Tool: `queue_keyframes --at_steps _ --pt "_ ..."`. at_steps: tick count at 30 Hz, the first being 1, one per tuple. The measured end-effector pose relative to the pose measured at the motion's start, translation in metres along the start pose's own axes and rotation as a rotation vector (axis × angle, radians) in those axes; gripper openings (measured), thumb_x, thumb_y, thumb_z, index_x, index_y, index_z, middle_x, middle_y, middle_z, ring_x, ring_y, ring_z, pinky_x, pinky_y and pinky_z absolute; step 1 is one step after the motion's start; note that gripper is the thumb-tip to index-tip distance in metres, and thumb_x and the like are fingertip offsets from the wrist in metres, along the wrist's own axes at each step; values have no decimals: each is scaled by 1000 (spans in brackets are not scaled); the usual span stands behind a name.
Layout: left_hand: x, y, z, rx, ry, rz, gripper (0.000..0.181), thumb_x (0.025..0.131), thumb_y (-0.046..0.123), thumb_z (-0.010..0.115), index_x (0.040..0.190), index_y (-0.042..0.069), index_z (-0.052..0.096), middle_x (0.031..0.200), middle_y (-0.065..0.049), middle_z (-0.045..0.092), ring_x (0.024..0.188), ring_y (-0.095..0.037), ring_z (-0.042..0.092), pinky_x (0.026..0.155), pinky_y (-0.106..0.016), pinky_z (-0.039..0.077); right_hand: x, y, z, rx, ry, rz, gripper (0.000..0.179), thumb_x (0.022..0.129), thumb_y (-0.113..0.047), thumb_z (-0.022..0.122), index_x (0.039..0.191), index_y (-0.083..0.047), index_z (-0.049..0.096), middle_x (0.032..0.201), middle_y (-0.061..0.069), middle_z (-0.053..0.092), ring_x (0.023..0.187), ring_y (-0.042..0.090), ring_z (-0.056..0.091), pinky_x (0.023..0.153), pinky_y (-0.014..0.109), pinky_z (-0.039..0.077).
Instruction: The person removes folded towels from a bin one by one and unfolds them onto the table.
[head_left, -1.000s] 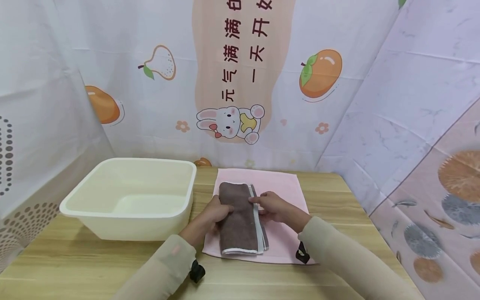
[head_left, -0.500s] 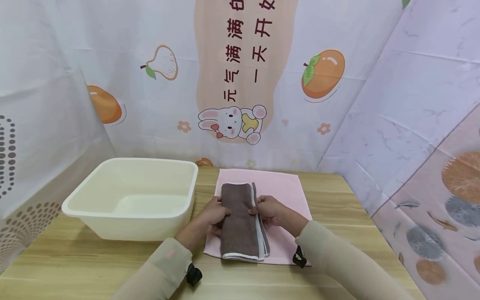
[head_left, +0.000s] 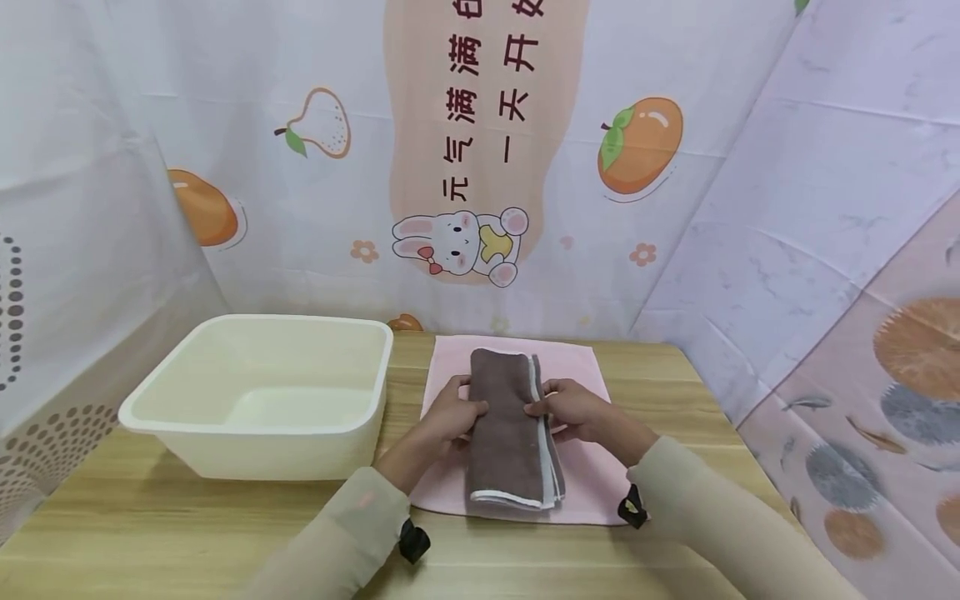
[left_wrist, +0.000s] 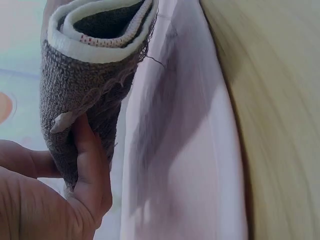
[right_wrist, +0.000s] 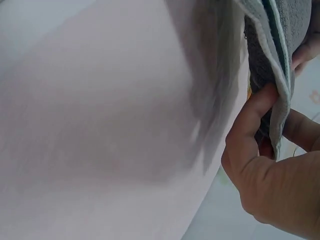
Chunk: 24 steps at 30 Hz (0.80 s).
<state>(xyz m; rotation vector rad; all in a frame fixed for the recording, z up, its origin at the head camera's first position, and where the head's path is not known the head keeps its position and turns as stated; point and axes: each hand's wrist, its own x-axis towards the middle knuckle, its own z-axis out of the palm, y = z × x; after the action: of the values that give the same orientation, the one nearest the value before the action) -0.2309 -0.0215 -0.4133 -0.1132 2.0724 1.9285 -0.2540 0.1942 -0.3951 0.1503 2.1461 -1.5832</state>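
Note:
A folded brown towel point(head_left: 506, 433) with white edging is held upright lengthwise above a pink towel point(head_left: 588, 492) spread on the table. My left hand point(head_left: 450, 414) grips its left long side, thumb on top and fingers beneath. On the opposite side my right hand point(head_left: 581, 410) pinches the layered edges between thumb and fingers. In the left wrist view the brown towel point(left_wrist: 90, 85) shows its rolled fold at one end, lifted off the pink towel point(left_wrist: 180, 165), with a shadow below. The right wrist view shows the brown towel's layers point(right_wrist: 275, 60) between thumb and fingers.
A cream plastic basin point(head_left: 255, 454) stands on the wooden table point(head_left: 187, 533) to the left of the hands. A printed curtain point(head_left: 315, 217) hangs behind the table, with more sheets at both sides.
Both hands have carried the folded brown towel to the right and slightly away, over the middle of the pink towel. Its right-hand edges have been drawn together in the right hand's grip.

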Motion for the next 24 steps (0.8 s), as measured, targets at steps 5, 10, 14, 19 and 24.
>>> queue_keyframes --at_steps 5,10,14,19,24 --pt "11 1 32 -50 -14 20 59 98 6 60 152 13 37 101 -16 63 61 -19 62 52 -31 50 -10 7 -29 -1 20 -10 19 93 -8 71 99 -4 53 81 4 58 71 17 66 66 37 58" --pt "17 3 72 -87 -6 20 57 99 9 61 151 16 39 105 -16 62 57 -19 61 47 -30 47 -22 17 -66 -20 12 -10 17 95 -9 68 96 -7 51 78 2 56 70 14 63 65 34 56" --pt "18 5 109 -130 13 70 55 98 7 62 149 13 42 111 -15 60 57 -17 55 44 -28 42 -33 27 -98 -29 -2 -2 16 96 -8 66 98 -7 50 84 4 60 75 18 66 68 37 57" --pt "13 4 153 -201 1 93 53 98 3 61 146 14 43 107 -15 63 61 -17 56 43 -28 40 -50 41 -134 -64 19 21 14 96 -9 66 98 -6 52 87 5 63 77 18 67 68 37 57" --pt "6 4 189 -209 -14 70 54 96 1 61 144 20 45 107 -12 62 54 -20 55 36 -30 37 -67 57 -165 -89 9 43 12 98 -11 64 100 -6 54 91 6 66 80 19 68 70 37 57"
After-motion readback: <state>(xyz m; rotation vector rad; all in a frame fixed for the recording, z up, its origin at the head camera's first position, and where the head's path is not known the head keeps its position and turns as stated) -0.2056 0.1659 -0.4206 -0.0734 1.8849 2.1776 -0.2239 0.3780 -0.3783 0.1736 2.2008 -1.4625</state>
